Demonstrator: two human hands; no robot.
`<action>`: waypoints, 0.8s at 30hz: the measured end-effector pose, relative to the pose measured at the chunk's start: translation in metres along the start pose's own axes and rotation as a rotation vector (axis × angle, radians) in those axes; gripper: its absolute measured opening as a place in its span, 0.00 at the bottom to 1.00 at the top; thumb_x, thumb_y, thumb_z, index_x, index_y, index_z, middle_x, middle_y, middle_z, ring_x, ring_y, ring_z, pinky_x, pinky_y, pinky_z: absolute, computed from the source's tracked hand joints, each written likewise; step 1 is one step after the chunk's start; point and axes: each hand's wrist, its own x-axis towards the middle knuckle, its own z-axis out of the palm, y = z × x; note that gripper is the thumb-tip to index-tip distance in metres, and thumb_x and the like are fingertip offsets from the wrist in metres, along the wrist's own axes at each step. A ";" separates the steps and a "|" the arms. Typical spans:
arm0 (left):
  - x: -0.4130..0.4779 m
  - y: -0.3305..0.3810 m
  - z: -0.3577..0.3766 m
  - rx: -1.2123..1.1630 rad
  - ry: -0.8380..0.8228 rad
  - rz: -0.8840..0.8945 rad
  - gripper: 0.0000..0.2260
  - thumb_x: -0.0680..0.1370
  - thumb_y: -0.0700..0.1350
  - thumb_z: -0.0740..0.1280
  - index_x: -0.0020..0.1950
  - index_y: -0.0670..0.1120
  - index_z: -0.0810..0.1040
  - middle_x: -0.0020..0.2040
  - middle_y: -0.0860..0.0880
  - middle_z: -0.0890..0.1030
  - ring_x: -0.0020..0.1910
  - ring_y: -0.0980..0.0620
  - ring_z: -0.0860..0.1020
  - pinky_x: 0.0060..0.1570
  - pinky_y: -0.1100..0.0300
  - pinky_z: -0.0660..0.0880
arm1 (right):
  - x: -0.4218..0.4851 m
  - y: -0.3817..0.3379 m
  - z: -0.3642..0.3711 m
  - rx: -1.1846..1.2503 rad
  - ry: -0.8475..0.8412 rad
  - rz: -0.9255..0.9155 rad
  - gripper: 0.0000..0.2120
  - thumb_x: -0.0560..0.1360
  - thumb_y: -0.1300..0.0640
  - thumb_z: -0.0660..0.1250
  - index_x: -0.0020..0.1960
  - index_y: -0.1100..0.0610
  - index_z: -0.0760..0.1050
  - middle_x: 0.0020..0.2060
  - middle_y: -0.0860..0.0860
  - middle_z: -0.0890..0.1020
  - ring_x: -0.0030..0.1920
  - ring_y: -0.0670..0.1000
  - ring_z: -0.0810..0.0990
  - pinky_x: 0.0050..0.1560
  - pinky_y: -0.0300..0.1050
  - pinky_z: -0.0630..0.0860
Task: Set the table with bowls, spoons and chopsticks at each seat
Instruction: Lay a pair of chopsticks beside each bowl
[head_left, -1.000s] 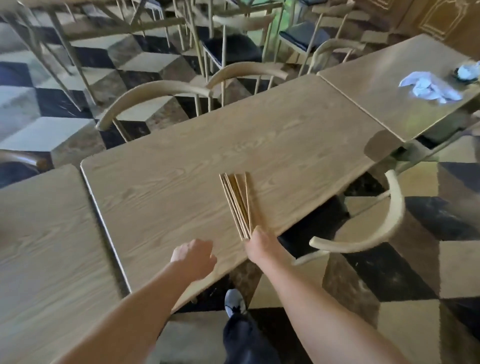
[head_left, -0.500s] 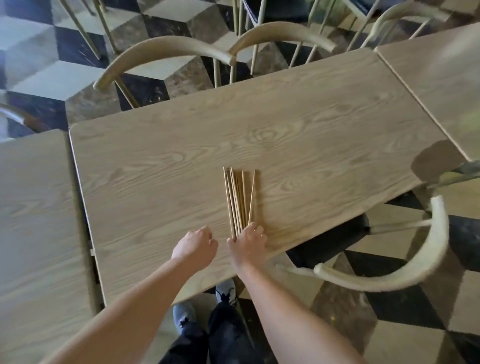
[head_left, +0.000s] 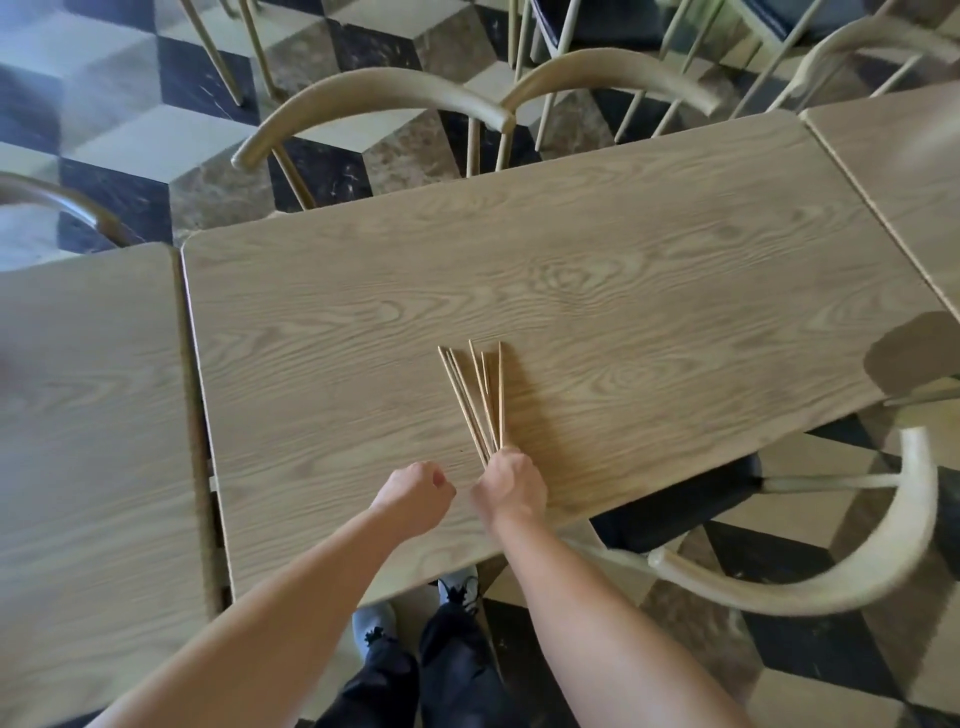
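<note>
Presently, the bundle of chopsticks (head_left: 475, 400) lies flat on the wooden table (head_left: 623, 270), towards the near edge. Its long axis runs from the person outwards, and the far tips are fanned apart. The right hand (head_left: 511, 488) grips the near ends, fingers curled round them where the sticks converge. The bundle therefore extends straight ahead of that hand.

The left hand (head_left: 415, 493) sits just beside the right, over the table, apart from the sticks. Its fingers are curled in and nothing is seen in them. It lies to the left of the gathered ends, which are the nearest part for it to reach.

No bowls or spoons are in view, so the task is judged to be at an early stage. The likely step in hand is separating a pair from the bundle. That would call for the left hand to reach right to the gathered ends.

Two chairs (head_left: 374, 98) stand at the far side and one chair (head_left: 857, 561) at the near right.
</note>
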 end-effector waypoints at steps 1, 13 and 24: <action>0.000 -0.002 -0.002 -0.050 -0.009 -0.018 0.08 0.79 0.48 0.61 0.47 0.47 0.77 0.47 0.45 0.84 0.39 0.47 0.81 0.37 0.57 0.78 | 0.000 0.000 -0.002 0.015 0.002 -0.001 0.09 0.79 0.58 0.59 0.54 0.61 0.75 0.44 0.55 0.81 0.38 0.51 0.79 0.34 0.40 0.74; -0.028 0.002 -0.032 -0.710 -0.016 -0.015 0.17 0.80 0.59 0.64 0.51 0.45 0.78 0.49 0.46 0.84 0.47 0.44 0.83 0.52 0.49 0.80 | -0.063 -0.028 0.006 0.405 -0.149 -0.209 0.11 0.83 0.53 0.52 0.57 0.57 0.69 0.43 0.55 0.82 0.34 0.50 0.79 0.36 0.46 0.80; -0.074 -0.077 -0.077 -1.424 0.326 -0.107 0.05 0.83 0.38 0.62 0.53 0.37 0.75 0.39 0.42 0.79 0.39 0.44 0.79 0.44 0.50 0.76 | -0.107 -0.100 0.010 0.475 -0.519 -0.533 0.18 0.75 0.47 0.67 0.63 0.39 0.68 0.48 0.43 0.84 0.47 0.45 0.83 0.50 0.49 0.80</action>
